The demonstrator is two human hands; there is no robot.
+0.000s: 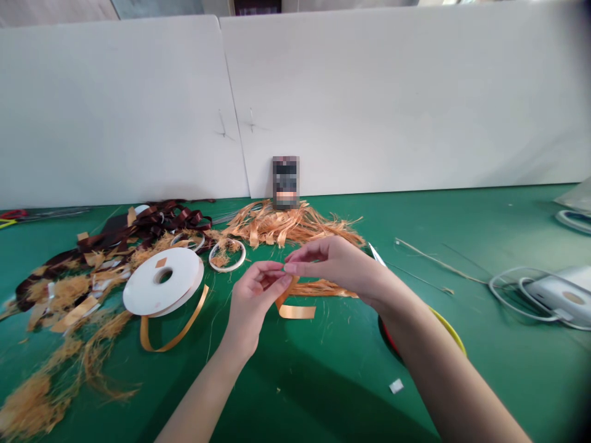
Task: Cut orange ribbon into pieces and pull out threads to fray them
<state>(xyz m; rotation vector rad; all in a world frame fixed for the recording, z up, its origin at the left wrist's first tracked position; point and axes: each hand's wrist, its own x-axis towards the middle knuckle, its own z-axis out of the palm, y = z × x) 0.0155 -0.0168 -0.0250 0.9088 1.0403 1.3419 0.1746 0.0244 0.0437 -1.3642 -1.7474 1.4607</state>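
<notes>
1. Workbench [462, 215] topped in green stretches before us, with white partition boards [369, 92] standing along its far edge.
2. Tangled dark brown ribbon [152, 224] and frayed tan fibres [60, 292] spread across the left side, while a heap of shredded orange ribbon [277, 224] lies straight ahead.
3. Nearer us, a white ribbon spool [161, 282] lies on its side, its gold ribbon tail [170, 332] curling onto the green just left of our hands.
4. Our left hand [253, 301] and right hand [337, 267] are raised, fingers curled and fingertips nearly meeting; we cannot tell whether they grip anything.
5. Orange ribbon strip [296, 312], looped and frayed, lies just beneath them, its upper end hidden behind our left hand.
</notes>
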